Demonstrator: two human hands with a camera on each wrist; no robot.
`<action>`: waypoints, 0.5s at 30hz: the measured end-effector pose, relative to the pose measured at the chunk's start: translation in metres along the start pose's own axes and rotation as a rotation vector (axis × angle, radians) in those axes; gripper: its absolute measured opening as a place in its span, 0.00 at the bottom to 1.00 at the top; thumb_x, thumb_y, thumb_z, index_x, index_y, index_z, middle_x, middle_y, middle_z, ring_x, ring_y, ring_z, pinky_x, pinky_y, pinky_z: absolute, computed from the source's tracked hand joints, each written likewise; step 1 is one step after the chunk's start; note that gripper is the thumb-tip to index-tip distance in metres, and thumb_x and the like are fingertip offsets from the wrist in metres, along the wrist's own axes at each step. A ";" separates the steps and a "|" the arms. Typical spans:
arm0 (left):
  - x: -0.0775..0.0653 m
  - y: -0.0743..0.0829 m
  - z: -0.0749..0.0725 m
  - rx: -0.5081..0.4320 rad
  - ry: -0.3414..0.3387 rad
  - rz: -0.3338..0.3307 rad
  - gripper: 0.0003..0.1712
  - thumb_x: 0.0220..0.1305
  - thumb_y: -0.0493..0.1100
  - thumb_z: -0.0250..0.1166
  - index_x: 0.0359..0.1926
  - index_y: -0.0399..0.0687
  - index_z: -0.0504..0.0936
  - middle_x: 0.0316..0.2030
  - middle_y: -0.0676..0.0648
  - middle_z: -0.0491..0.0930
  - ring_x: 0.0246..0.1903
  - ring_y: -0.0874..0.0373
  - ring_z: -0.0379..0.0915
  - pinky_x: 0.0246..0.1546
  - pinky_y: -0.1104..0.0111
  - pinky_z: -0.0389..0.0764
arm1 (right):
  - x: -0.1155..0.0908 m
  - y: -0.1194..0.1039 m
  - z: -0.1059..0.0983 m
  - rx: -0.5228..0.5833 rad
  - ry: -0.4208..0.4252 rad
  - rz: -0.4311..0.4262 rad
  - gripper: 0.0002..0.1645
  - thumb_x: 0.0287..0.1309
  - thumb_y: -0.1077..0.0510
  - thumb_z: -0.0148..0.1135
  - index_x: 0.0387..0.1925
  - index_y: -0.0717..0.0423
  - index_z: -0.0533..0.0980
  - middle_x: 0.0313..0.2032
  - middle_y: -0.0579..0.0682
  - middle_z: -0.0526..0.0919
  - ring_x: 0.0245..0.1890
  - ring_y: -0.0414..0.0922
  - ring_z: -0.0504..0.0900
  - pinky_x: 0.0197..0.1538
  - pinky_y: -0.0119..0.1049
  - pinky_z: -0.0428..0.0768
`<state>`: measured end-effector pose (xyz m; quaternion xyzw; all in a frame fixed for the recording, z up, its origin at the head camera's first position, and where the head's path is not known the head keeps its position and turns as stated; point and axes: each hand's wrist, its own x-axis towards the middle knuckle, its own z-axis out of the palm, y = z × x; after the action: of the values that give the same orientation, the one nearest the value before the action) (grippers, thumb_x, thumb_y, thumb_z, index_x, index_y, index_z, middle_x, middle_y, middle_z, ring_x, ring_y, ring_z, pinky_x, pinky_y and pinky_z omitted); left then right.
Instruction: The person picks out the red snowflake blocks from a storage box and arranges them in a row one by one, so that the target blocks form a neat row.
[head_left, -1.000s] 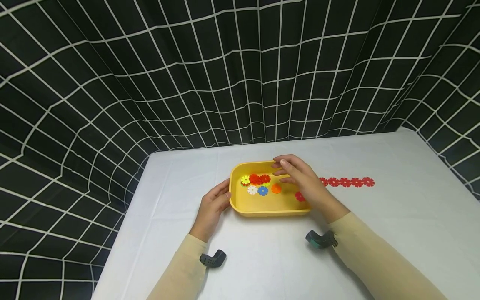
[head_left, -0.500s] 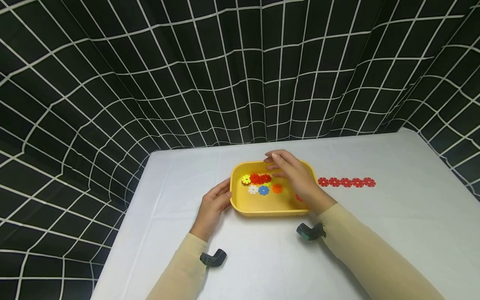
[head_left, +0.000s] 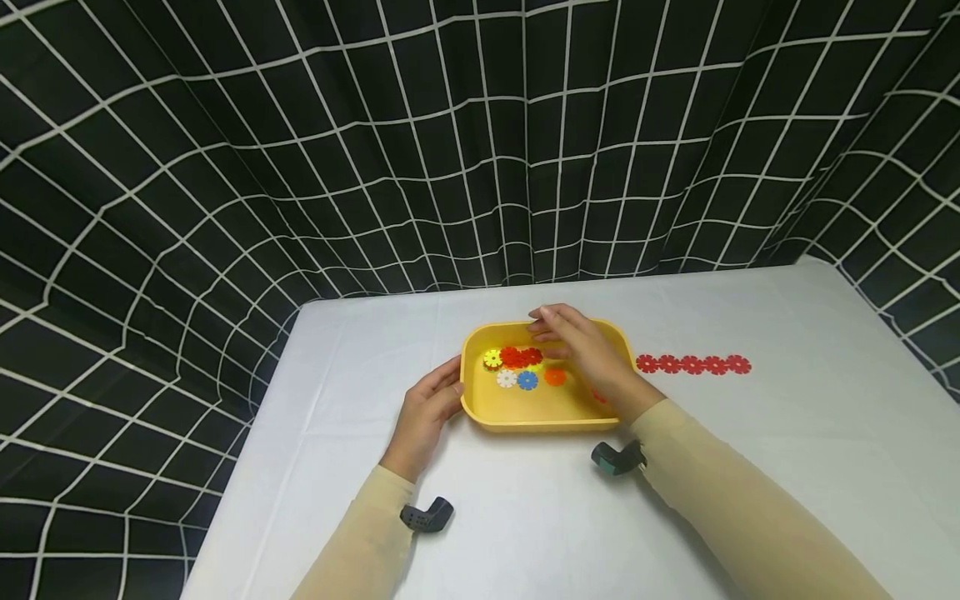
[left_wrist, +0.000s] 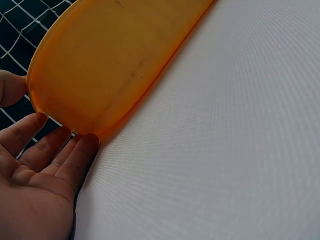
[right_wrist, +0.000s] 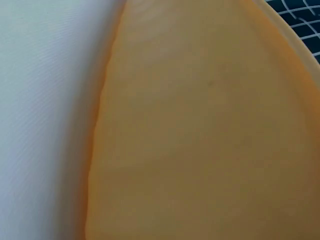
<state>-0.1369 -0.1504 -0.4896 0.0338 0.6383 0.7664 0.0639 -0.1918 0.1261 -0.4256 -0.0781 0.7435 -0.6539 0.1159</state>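
The yellow tray (head_left: 525, 411) sits on the white surface (head_left: 517, 517), its long axis running left to right across the person's front, with 1 rounded short end toward the left and the other toward the right. In the left wrist view its outer wall slants from lower left to upper right.

The left hand (head_left: 422, 419) is at the tray's left end. Its grip is apart: the thumb touches near the rim and the fingers rest against the end wall without wrapping round it. The right hand (head_left: 591, 354) reaches in over the tray's right half, fingers loosely bent and pointing left toward the far wall. Its grip is also apart, with gaps between the digits; the right wrist view does not show the fingers.

Inside the tray, a yellow disc (head_left: 492, 358) lies left of a clump of red discs (head_left: 513, 358). Nearer the person are a white disc (head_left: 507, 379), a blue disc (head_left: 527, 381) and an orange disc (head_left: 555, 377), in a line parallel to the long axis. Another red piece (head_left: 599, 397) is partly hidden by the right hand.

Just beside the tray's right end, a row of 5 red discs (head_left: 692, 365) stretches left to right, nearly in line with the tray's length.
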 end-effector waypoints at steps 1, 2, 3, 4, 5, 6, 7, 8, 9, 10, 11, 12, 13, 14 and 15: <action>0.000 0.000 0.000 -0.002 0.000 -0.001 0.28 0.80 0.34 0.61 0.77 0.41 0.75 0.73 0.41 0.75 0.71 0.48 0.74 0.65 0.59 0.81 | 0.001 0.000 0.000 0.008 -0.008 0.011 0.40 0.82 0.31 0.49 0.73 0.59 0.71 0.66 0.62 0.79 0.68 0.61 0.77 0.73 0.61 0.74; 0.000 0.000 0.000 -0.002 0.001 -0.003 0.28 0.80 0.35 0.61 0.77 0.41 0.75 0.73 0.41 0.75 0.71 0.48 0.74 0.65 0.60 0.81 | 0.002 0.001 0.000 0.009 -0.015 0.021 0.41 0.82 0.31 0.49 0.73 0.60 0.71 0.66 0.62 0.78 0.68 0.61 0.77 0.73 0.60 0.74; 0.001 -0.001 0.000 -0.001 0.001 -0.004 0.28 0.80 0.35 0.61 0.77 0.41 0.75 0.73 0.41 0.75 0.71 0.48 0.74 0.65 0.60 0.81 | 0.002 0.001 0.000 0.007 -0.021 0.032 0.42 0.82 0.30 0.50 0.74 0.60 0.71 0.66 0.62 0.78 0.68 0.61 0.77 0.73 0.60 0.74; 0.001 -0.001 -0.001 -0.002 0.001 -0.004 0.28 0.80 0.35 0.61 0.77 0.41 0.75 0.73 0.41 0.75 0.71 0.47 0.74 0.65 0.60 0.81 | 0.003 0.001 0.000 0.008 -0.026 0.044 0.42 0.81 0.30 0.50 0.74 0.60 0.71 0.66 0.62 0.78 0.69 0.61 0.76 0.73 0.60 0.74; 0.001 -0.001 -0.001 -0.002 0.001 -0.005 0.28 0.80 0.35 0.61 0.77 0.41 0.75 0.73 0.41 0.75 0.71 0.48 0.74 0.65 0.60 0.82 | 0.003 0.001 0.000 0.006 -0.031 0.055 0.43 0.81 0.30 0.50 0.74 0.60 0.71 0.66 0.62 0.78 0.69 0.61 0.76 0.73 0.60 0.74; 0.001 -0.001 -0.001 -0.002 0.000 -0.005 0.28 0.80 0.35 0.61 0.77 0.41 0.75 0.73 0.41 0.75 0.71 0.48 0.74 0.65 0.60 0.82 | 0.004 0.001 0.000 0.008 -0.036 0.067 0.43 0.81 0.30 0.50 0.74 0.61 0.71 0.66 0.62 0.78 0.69 0.61 0.76 0.73 0.60 0.73; 0.001 -0.001 -0.001 0.000 -0.001 -0.005 0.28 0.80 0.35 0.61 0.77 0.41 0.75 0.73 0.41 0.75 0.71 0.47 0.74 0.65 0.60 0.82 | 0.004 0.002 0.000 0.011 -0.040 0.077 0.43 0.81 0.29 0.50 0.74 0.61 0.71 0.66 0.62 0.78 0.69 0.60 0.75 0.74 0.59 0.73; 0.001 -0.001 -0.001 0.001 -0.002 -0.005 0.28 0.80 0.35 0.61 0.77 0.41 0.75 0.73 0.41 0.75 0.71 0.47 0.74 0.65 0.59 0.82 | 0.004 0.002 0.000 0.013 -0.045 0.084 0.44 0.81 0.29 0.51 0.73 0.61 0.71 0.66 0.62 0.78 0.69 0.61 0.75 0.74 0.59 0.73; 0.001 -0.001 -0.001 0.002 -0.004 -0.004 0.28 0.80 0.36 0.61 0.77 0.41 0.75 0.74 0.41 0.75 0.71 0.47 0.73 0.64 0.59 0.82 | 0.005 0.003 0.000 0.014 -0.054 0.090 0.44 0.81 0.30 0.51 0.73 0.62 0.71 0.67 0.63 0.78 0.70 0.61 0.75 0.74 0.59 0.73; 0.001 -0.001 -0.001 0.004 -0.006 -0.001 0.28 0.80 0.36 0.61 0.77 0.41 0.75 0.74 0.41 0.75 0.71 0.47 0.73 0.64 0.59 0.82 | 0.005 0.004 0.000 0.017 -0.065 0.094 0.43 0.81 0.30 0.51 0.73 0.63 0.71 0.68 0.63 0.77 0.70 0.61 0.74 0.75 0.60 0.72; 0.001 -0.001 -0.001 0.005 -0.009 0.001 0.28 0.80 0.36 0.62 0.77 0.41 0.74 0.74 0.41 0.74 0.71 0.46 0.73 0.64 0.59 0.82 | 0.005 0.005 0.000 0.017 -0.078 0.097 0.44 0.81 0.30 0.52 0.73 0.64 0.71 0.68 0.63 0.77 0.71 0.61 0.73 0.75 0.60 0.71; 0.001 -0.001 -0.001 0.006 -0.009 0.003 0.28 0.80 0.36 0.62 0.77 0.41 0.74 0.74 0.41 0.74 0.71 0.46 0.73 0.64 0.59 0.82 | 0.005 0.006 0.000 0.016 -0.091 0.098 0.43 0.81 0.31 0.52 0.72 0.64 0.71 0.69 0.64 0.76 0.72 0.61 0.72 0.76 0.61 0.69; 0.001 -0.002 -0.001 0.006 -0.008 0.005 0.28 0.80 0.36 0.62 0.77 0.41 0.74 0.74 0.41 0.75 0.71 0.46 0.73 0.64 0.59 0.82 | 0.005 0.007 0.001 0.013 -0.103 0.101 0.44 0.81 0.31 0.53 0.72 0.65 0.71 0.70 0.64 0.76 0.73 0.61 0.71 0.76 0.62 0.68; 0.001 -0.002 -0.001 0.007 -0.009 0.007 0.28 0.80 0.36 0.62 0.77 0.41 0.74 0.74 0.41 0.75 0.71 0.46 0.73 0.64 0.59 0.82 | 0.006 0.008 0.001 0.010 -0.113 0.105 0.43 0.81 0.31 0.53 0.72 0.65 0.71 0.71 0.64 0.76 0.74 0.61 0.70 0.77 0.62 0.67; 0.001 -0.002 -0.001 0.006 -0.010 0.009 0.28 0.80 0.36 0.62 0.77 0.41 0.75 0.73 0.41 0.75 0.71 0.46 0.73 0.64 0.59 0.82 | 0.006 0.009 0.001 0.007 -0.119 0.110 0.43 0.81 0.32 0.54 0.72 0.65 0.71 0.71 0.64 0.75 0.74 0.61 0.69 0.77 0.63 0.67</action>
<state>-0.1380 -0.1508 -0.4916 0.0404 0.6403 0.7645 0.0635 -0.1967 0.1250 -0.4349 -0.0753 0.7362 -0.6433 0.1961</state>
